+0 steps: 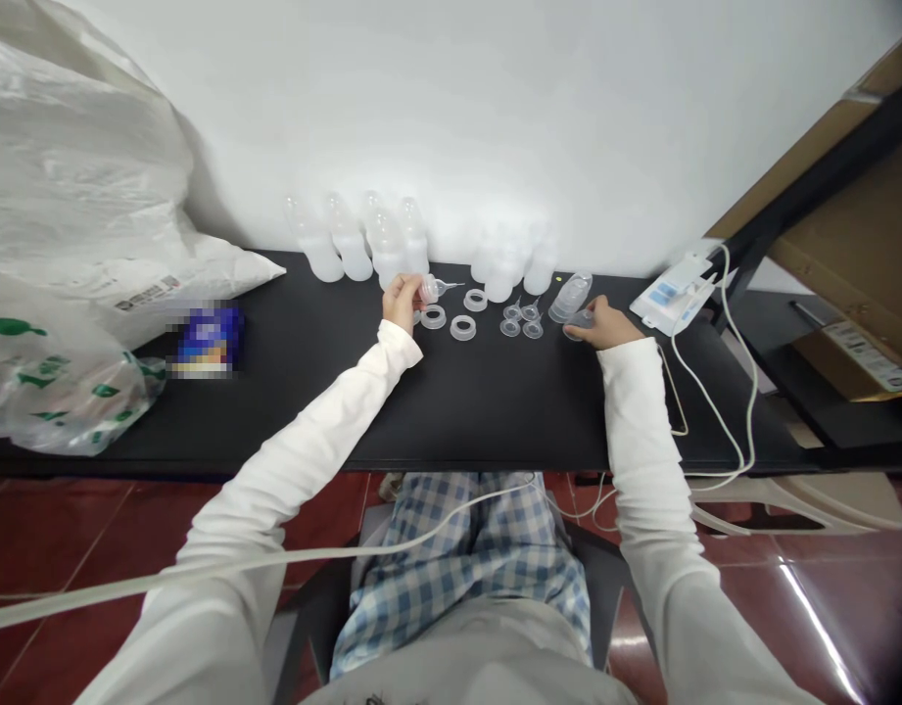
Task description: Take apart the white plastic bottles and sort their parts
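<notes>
The left hand (403, 302) had a narrow grip, its thumb and fingers closed on a clear fitting (432, 288) whose thin spout pointed right, above the worktop (495, 411). The right hand (604, 325) lay low at the far right of the small parts, its thumb and fingers about a clear cap (581, 320); whether that grip had closed on it, I could not tell. Just beside, a stack of clear covers (570, 297) leaned over on its side. Between the hands lay whitish rings (463, 335), near the left hand, and a cluster of four small clear spouted pieces (532, 330). Behind, along the wall (465, 117), five bottles with clear domed tops (386, 257) stood upright at left, and a group of whitish bottles (500, 282) stood to their right. A white plastic bag (75, 176) filled the left end, well apart from the hands.
</notes>
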Demonstrator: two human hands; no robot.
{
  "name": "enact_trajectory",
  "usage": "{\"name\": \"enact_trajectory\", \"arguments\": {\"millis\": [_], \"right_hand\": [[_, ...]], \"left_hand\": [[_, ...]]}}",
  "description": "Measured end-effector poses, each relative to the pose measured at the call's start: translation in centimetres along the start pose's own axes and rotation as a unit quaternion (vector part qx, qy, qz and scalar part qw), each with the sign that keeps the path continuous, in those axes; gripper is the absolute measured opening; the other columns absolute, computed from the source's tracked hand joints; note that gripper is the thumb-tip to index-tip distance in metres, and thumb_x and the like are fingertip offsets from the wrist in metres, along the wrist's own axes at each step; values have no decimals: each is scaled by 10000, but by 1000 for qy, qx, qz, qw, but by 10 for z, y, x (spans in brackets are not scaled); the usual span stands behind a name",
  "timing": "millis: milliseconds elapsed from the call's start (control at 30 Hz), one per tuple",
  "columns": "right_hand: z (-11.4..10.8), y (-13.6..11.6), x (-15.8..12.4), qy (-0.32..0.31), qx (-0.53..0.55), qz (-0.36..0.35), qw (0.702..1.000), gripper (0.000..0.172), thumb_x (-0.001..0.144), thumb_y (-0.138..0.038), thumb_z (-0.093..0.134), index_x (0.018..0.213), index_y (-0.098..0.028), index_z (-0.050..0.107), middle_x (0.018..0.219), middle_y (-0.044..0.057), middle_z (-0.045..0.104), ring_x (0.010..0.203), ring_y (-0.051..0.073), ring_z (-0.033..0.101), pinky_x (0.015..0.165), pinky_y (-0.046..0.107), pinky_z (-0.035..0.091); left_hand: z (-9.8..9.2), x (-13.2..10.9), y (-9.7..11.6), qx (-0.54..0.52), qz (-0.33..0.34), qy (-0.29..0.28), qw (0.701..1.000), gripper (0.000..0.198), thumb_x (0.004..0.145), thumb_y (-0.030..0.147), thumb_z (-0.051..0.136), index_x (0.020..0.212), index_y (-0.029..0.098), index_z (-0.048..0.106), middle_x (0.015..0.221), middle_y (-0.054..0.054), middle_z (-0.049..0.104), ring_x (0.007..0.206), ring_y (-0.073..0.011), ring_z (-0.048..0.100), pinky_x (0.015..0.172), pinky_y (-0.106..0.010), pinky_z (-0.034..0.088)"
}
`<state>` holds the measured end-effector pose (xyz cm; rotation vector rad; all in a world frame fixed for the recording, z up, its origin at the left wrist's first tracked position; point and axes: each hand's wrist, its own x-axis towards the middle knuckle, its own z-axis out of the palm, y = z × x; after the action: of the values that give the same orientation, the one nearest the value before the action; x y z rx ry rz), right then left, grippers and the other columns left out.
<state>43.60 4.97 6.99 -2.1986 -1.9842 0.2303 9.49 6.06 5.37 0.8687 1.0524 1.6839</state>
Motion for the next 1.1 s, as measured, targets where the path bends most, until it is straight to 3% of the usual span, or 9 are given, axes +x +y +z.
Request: {"name": "enact_trajectory", "arguments": {"millis": [133,267,367,467,600,667,833,967,1100], "right_hand": [[15,-9,7,55,18,-20,998,677,762,-453,721,1264,-98,439,1198,228,592,1095,339,620,915,466,496],[19,-9,8,146,30,-72,986,831,776,-584,686,1324,-22,413,1289,295,491,1242,406,495,1014,540,431],[10,-20,2,232,48,-77,968,710,889,-591,522,1300,-16,450,1284,296,481,1250,420,456,1029,591,398],[7,-46,-6,288,88,-137,944,466,989,-407,324,1274,-89,509,1258,240,514,1225,379,474,1040,597,389],[32,-95,-14,172,40,-325,929,422,934,-187,342,1263,-133,601,1221,197,603,1152,357,537,992,570,428],[51,-116,-15,140,-1,-368,919,476,908,-140,369,1343,-96,556,1344,207,585,1236,360,504,1033,570,394],[72,-141,-19,139,-40,-362,921,476,906,-104,363,1338,-9,538,1364,246,580,1324,347,457,1139,566,285],[66,-147,-26,123,-21,-360,925,421,916,-120,378,1273,-66,595,1229,222,648,1171,345,534,1021,543,387],[62,-153,-33,108,77,-354,926,397,911,-102,365,1246,-112,577,1155,156,676,1061,280,583,924,427,449]], "left_hand": [[2,-4,1,7,3,-2,1000,344,758,316,728,568,178,475,528,35,477,502,-63,484,463,-166,382],[2,-8,2,41,44,6,998,307,770,314,714,597,184,495,598,30,512,586,-75,526,533,-167,422],[0,-11,2,70,77,3,995,312,762,357,737,629,197,504,648,27,517,687,-103,564,607,-184,473],[-1,-12,1,90,118,6,989,316,742,410,764,661,205,537,727,11,544,819,-133,600,720,-214,521],[-3,-9,-1,89,147,11,985,361,714,505,777,737,210,570,890,-24,618,948,-162,632,819,-256,542],[-3,-6,-1,76,142,10,987,416,701,558,774,760,209,556,931,-33,635,982,-170,641,816,-263,546],[-4,1,-3,34,101,28,994,446,691,553,777,761,210,501,858,-11,616,923,-145,657,807,-260,556],[-4,5,-7,-3,49,31,998,426,698,469,790,804,222,459,825,4,615,863,-133,674,806,-271,562],[-3,-1,-8,14,34,-14,999,386,729,427,755,882,246,450,852,6,647,889,-144,695,798,-281,564]]}}
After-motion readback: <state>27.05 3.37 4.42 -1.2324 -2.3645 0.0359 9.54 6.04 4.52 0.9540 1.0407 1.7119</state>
